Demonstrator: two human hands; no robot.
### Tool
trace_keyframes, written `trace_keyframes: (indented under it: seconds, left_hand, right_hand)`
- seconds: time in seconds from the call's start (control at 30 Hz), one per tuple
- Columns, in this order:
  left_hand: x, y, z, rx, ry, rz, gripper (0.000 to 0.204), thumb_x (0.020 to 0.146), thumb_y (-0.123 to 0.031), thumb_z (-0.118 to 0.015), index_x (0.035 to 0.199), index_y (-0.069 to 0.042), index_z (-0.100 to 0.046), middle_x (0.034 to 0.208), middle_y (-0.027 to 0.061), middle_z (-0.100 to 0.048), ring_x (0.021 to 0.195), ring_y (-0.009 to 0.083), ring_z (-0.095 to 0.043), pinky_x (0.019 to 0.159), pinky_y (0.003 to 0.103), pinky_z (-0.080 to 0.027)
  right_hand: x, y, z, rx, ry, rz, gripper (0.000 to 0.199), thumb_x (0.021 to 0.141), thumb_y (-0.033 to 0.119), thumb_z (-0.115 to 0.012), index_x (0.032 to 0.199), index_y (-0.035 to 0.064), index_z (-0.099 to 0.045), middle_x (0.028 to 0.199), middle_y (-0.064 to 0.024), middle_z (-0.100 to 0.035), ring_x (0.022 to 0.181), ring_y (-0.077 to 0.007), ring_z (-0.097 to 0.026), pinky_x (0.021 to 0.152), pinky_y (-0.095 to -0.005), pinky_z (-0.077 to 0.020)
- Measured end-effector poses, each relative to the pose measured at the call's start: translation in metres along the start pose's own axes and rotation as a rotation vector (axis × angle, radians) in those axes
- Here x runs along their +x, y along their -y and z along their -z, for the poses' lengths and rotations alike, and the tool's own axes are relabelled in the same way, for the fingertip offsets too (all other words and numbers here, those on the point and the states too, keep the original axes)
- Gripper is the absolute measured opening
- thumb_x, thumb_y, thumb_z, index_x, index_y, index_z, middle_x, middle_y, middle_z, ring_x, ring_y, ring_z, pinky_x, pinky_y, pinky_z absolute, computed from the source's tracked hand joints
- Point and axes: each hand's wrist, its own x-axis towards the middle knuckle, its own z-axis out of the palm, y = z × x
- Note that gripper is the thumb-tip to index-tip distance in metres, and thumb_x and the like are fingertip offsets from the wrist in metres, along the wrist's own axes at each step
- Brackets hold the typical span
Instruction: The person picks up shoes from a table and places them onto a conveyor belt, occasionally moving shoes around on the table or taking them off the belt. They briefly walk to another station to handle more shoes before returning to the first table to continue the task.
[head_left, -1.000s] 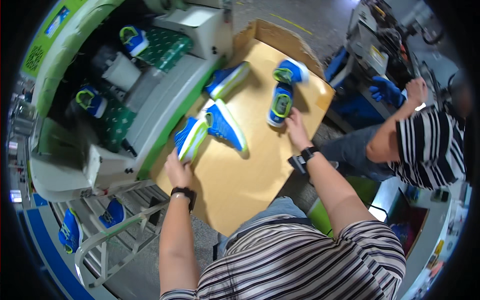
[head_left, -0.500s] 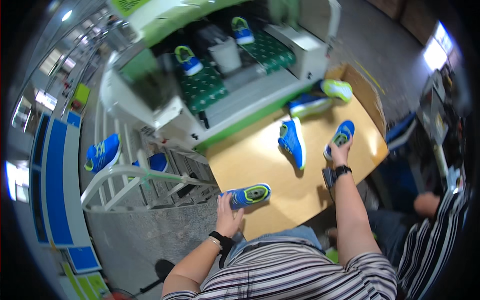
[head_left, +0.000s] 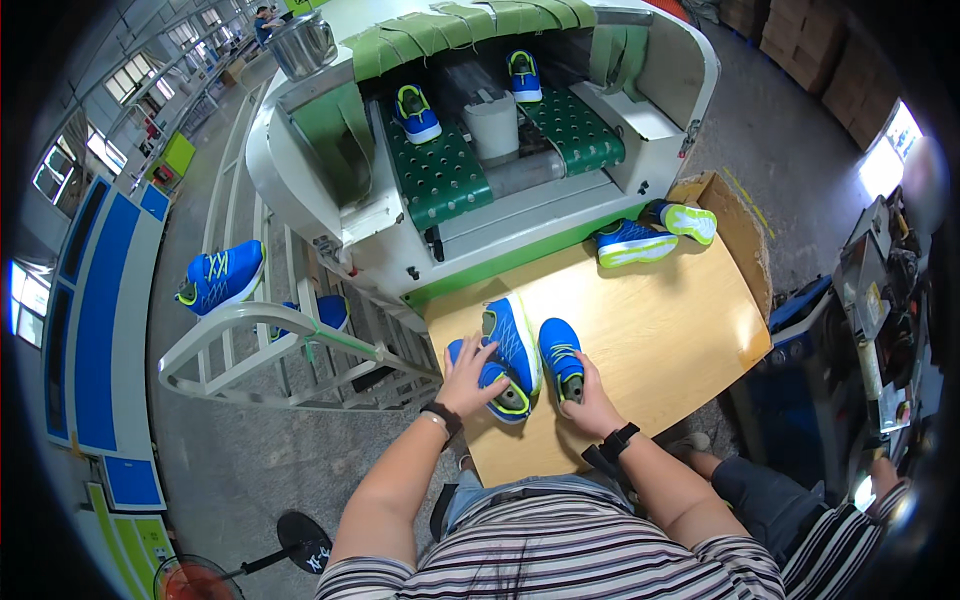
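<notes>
My left hand lies over a blue sneaker with a lime-edged collar, its fingers curved across the upper. That sneaker's toe points up and left, and its heel is toward me. My right hand grips the heel end of another blue sneaker, toe pointing away from me. Between them a third blue sneaker rests tilted on its side, its pale sole edge facing right, close against the left-hand sneaker. All three are at the near left of the wooden tabletop.
Beyond the table stands a white machine with a green perforated belt carrying sneakers. Two more sneakers lie at the table's far edge beside a cardboard box. At left, a metal rack holds sneakers. Someone in stripes is at right.
My right hand has brought its sneaker left and nearer to me. The tilted sneaker has moved left, beside the left-hand one, which has turned somewhat. The view has shifted.
</notes>
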Motion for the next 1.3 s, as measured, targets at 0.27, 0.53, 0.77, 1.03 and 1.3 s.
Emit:
trace_keyframes:
  seconds: [0.27,0.53,0.77,1.03,1.3]
  left_hand:
    - [-0.072,0.01,-0.032,-0.448,-0.313,0.325,0.066,0.096,-0.029,-0.06,0.146,0.003,-0.031,0.155,0.0278,-0.02,0.144,0.0405,-0.024,0.118,0.043,-0.022]
    - [-0.012,-0.042,-0.068,-0.482,-0.511,0.494,0.115,0.068,-0.021,-0.083,0.151,0.003,-0.006,0.152,0.0337,-0.017,0.143,0.0425,-0.019,0.119,0.047,-0.016]
    - [-0.015,-0.045,0.053,-1.338,-0.325,0.569,0.075,0.074,0.005,-0.059,0.144,-0.004,-0.034,0.125,0.0123,-0.053,0.113,0.0244,-0.056,0.098,0.035,-0.046]
    - [0.125,-0.136,0.204,-1.008,-0.467,-0.013,0.054,0.076,-0.002,-0.058,0.129,-0.001,-0.047,0.107,0.0067,-0.059,0.093,0.0161,-0.058,0.084,0.029,-0.049]
    - [0.275,-0.018,0.225,-0.063,-0.826,0.088,0.079,0.091,-0.033,-0.066,0.147,0.006,-0.026,0.144,0.0295,-0.039,0.137,0.0395,-0.034,0.113,0.04,-0.028]
  right_hand:
    - [0.012,0.002,0.002,0.08,-0.006,-0.034,0.092,0.074,0.007,-0.067,0.151,0.0025,-0.018,0.145,-0.0258,-0.032,0.138,-0.0394,-0.032,0.116,-0.0407,-0.0274]
    - [0.009,0.007,-0.006,-0.075,-0.09,0.041,0.101,0.071,0.006,-0.074,0.152,0.0052,-0.014,0.146,-0.026,-0.03,0.137,-0.0388,-0.033,0.114,-0.0416,-0.0293]
    - [0.032,0.053,0.05,0.599,-0.246,-0.297,0.073,0.077,0.004,-0.074,0.137,0.0095,-0.031,0.113,-0.0149,-0.059,0.104,-0.0205,-0.059,0.09,-0.0338,-0.0495]
    - [0.234,0.179,0.159,0.153,-0.536,0.545,0.069,0.077,0.013,-0.069,0.137,0.0053,-0.036,0.122,-0.0186,-0.056,0.121,-0.0302,-0.053,0.101,-0.0388,-0.0422]
    - [0.374,0.162,0.068,-0.309,-0.86,0.39,0.069,0.087,0.021,-0.063,0.147,0.0065,-0.032,0.147,-0.023,-0.038,0.136,-0.0443,-0.035,0.113,-0.0587,-0.0242]
